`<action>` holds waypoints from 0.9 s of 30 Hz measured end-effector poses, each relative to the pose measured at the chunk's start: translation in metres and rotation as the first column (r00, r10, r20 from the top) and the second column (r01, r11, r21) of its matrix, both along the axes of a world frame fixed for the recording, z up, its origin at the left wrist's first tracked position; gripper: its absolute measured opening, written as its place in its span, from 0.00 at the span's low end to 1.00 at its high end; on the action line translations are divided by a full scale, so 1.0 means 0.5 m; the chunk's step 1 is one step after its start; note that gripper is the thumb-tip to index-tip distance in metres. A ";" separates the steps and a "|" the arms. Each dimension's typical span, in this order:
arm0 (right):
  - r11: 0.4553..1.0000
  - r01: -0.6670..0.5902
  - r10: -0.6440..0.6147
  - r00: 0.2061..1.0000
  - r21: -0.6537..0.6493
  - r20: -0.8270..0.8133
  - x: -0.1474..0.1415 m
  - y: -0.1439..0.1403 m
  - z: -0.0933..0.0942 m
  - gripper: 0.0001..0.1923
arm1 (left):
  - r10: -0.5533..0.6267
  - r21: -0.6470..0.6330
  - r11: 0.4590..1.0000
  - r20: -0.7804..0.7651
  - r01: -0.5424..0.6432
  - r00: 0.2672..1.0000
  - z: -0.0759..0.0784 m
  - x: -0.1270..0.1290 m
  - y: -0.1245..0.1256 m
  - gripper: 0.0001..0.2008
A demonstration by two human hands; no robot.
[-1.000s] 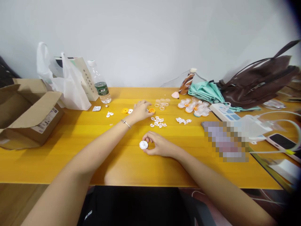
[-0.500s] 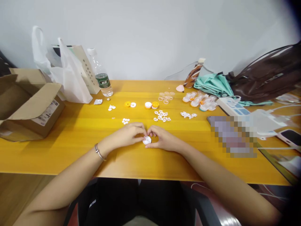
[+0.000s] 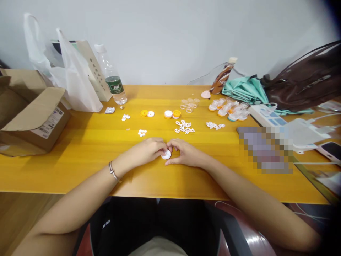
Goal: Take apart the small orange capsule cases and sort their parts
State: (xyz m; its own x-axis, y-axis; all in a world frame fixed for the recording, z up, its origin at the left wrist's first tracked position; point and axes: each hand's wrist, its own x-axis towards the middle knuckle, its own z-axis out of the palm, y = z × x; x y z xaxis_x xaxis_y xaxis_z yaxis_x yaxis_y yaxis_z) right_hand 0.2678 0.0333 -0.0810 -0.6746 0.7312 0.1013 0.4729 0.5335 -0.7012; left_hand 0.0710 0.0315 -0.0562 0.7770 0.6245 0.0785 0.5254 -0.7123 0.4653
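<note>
A small white round plastic piece is low over the front middle of the table, between my two hands. The fingertips of my left hand are pinched on its left side and cover part of it. My right hand curves around the right side, thumb and fingers apart. Its forefinger is by the upper edge, and a narrow gap shows between the thumb and the lower edge. Beyond my hands lie small white discs, white openwork pieces, and yellow and white round parts.
Clear plastic cups and clear-topped pieces sit farther back. Left are a cardboard box, a white bag and a water bottle. Right are a brown drink bottle, a power strip and a pixelated phone.
The camera view has tilted slightly, so the scene shifts up. My right thumb has come away from the lower edge of the white round piece, while my left fingers stay on it.
</note>
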 end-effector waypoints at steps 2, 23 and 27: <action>0.999 0.036 -0.036 0.999 -0.018 -0.014 -0.003 0.000 -0.002 0.20 | -0.025 0.045 0.999 -0.016 0.026 1.000 0.000 -0.001 0.003 0.10; 0.998 -0.051 0.050 0.998 0.021 0.029 0.007 0.001 0.003 0.15 | -0.112 0.269 0.953 -0.116 0.140 0.987 -0.012 -0.002 -0.011 0.11; 0.999 -0.050 0.050 0.998 0.017 0.033 0.006 0.002 0.002 0.15 | -0.092 0.313 0.942 -0.099 0.119 0.991 -0.011 -0.004 -0.013 0.10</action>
